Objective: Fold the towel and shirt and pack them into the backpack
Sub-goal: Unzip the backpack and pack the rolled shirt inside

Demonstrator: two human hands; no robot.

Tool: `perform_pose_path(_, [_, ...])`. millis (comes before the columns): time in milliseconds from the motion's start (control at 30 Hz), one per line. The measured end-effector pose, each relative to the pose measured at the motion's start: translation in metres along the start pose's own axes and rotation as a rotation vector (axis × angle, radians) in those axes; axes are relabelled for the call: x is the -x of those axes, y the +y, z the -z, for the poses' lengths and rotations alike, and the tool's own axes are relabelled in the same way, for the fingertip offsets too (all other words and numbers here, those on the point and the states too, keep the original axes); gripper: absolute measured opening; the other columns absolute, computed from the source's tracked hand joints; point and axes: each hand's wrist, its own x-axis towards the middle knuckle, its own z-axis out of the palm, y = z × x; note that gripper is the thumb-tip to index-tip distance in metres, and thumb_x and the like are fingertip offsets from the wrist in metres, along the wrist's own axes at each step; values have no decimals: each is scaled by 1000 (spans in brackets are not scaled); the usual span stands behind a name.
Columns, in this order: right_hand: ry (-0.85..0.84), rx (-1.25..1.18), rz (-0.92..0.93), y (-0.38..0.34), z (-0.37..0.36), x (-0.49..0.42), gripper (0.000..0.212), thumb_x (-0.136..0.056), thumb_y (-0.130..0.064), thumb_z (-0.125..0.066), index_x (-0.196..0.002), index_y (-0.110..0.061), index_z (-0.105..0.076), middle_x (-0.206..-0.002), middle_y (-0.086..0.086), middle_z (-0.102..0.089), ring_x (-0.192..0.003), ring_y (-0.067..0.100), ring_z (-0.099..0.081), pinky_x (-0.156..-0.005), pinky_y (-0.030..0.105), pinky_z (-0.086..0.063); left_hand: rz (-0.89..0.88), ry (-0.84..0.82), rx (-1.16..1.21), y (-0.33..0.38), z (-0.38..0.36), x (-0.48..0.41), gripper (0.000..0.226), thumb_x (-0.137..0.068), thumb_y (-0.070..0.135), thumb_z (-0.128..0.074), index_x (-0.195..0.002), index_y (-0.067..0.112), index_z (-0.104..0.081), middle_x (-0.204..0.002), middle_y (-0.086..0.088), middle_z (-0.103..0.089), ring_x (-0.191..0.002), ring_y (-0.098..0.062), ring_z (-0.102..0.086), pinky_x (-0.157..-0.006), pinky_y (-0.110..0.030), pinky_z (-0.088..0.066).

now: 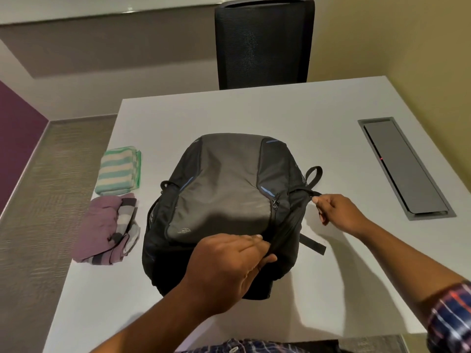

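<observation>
The backpack (219,197) lies flat on its back in the middle of the white table (305,118), grey front panel up, its base toward the person. Its inside is not visible, so what it holds cannot be told.

The left hand (226,271) reaches over the near end of the bag and pinches a fold of black fabric on its right side between thumb and fingers. The right hand (341,215), out to the right, pinches a small black tab (316,193) at the bag's right edge; whether this is a zip pull cannot be told. A dark band of fabric runs taut between the two hands. A carry loop (314,174) sticks out just beyond the tab, and a black strap (313,244) lies on the table beside the bag, between the hands.

Left of the backpack, near the table's left edge, the towel (118,170), striped green and cream, sits folded. Just nearer the person, touching it, lies the shirt (102,228), purple with stripes, loosely folded. Both are outside the bag.

A grey cable hatch (405,166) is set into the table at the far right. A black mesh chair (263,42) stands at the far side. A checked sleeve (451,319) covers the right forearm.
</observation>
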Motion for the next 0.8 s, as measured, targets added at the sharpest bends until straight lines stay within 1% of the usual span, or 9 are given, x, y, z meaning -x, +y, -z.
perform_pose_path(200, [-19, 147, -55, 7, -18, -15, 54, -100, -47, -41, -59, -15, -55, -58, 2, -66, -62, 20, -64, -77, 41, -52, 60, -63, 59, -5, -26, 16, 24, -95, 35, -63, -100, 16, -76, -99, 3, -76, -93, -7, -70, -77, -24, -56])
perform_pose_path(367, [-42, 263, -177, 28, -27, 9, 62, -94, -64, -38, -58, -15, -53, -58, 1, -61, -64, 23, -62, -70, 40, -53, 58, -298, 111, -9, -59, 48, 27, -92, 44, -60, -107, 24, -72, -103, 10, -73, -102, -5, -65, -82, -27, -54])
perform_pose_path(467, [134, 238, -163, 17, -36, 33, 65, -89, -72, -35, -61, -14, -47, -57, 1, -56, -60, 20, -57, -60, 36, -48, 334, -303, 151, -15, -61, 67, 55, -91, 57, -52, -141, 35, -44, -126, 14, -63, -112, -3, -57, -93, -25, -50])
perform_pose_path(500, [206, 198, -122, 8, -41, 40, 64, -88, -71, -36, -61, -13, -46, -56, 1, -55, -58, 19, -56, -57, 35, -46, 447, -292, 156, -19, -61, 75, 64, -91, 60, -49, -147, 37, -31, -134, 14, -57, -116, -3, -54, -99, -24, -45])
perform_pose_path(567, [260, 149, -6, -13, -56, 50, 54, -89, -65, -42, -63, -17, -47, -61, -3, -54, -59, 14, -54, -55, 34, -44, 598, -254, 123, -30, -60, 95, 72, -90, 61, -47, -151, 36, -20, -144, 12, -47, -128, -6, -46, -108, -23, -36])
perform_pose_path(633, [202, 133, 86, -36, -77, 53, 43, -88, -63, -45, -71, -24, -50, -74, -8, -55, -68, 11, -53, -61, 35, -48, 665, -247, 50, -40, -58, 114, 73, -90, 58, -50, -152, 33, -20, -150, 8, -40, -138, -8, -36, -113, -25, -29])
perform_pose_path(700, [122, 142, 178, -57, -102, 55, 38, -88, -63, -45, -91, -27, -56, -95, -6, -61, -86, 14, -57, -77, 36, -52, 711, -270, 3, -49, -54, 130, 73, -91, 56, -53, -152, 30, -21, -154, 8, -35, -143, -10, -30, -114, -25, -24])
perform_pose_path(767, [93, 197, 283, -72, -128, 56, 50, -88, -62, -48, -121, -24, -56, -128, -1, -60, -118, 19, -55, -101, 40, -47, 742, -307, -27, -55, -48, 141, 72, -91, 54, -53, -152, 28, -23, -156, 8, -31, -144, -12, -27, -114, -22, -19])
perform_pose_path(800, [82, 239, 320, -80, -139, 57, 59, -89, -62, -48, -132, -23, -50, -142, -1, -51, -133, 20, -46, -110, 41, -40, 751, -323, -36, -57, -46, 145, 72, -92, 55, -51, -152, 27, -23, -157, 8, -28, -145, -13, -25, -114, -22, -17])
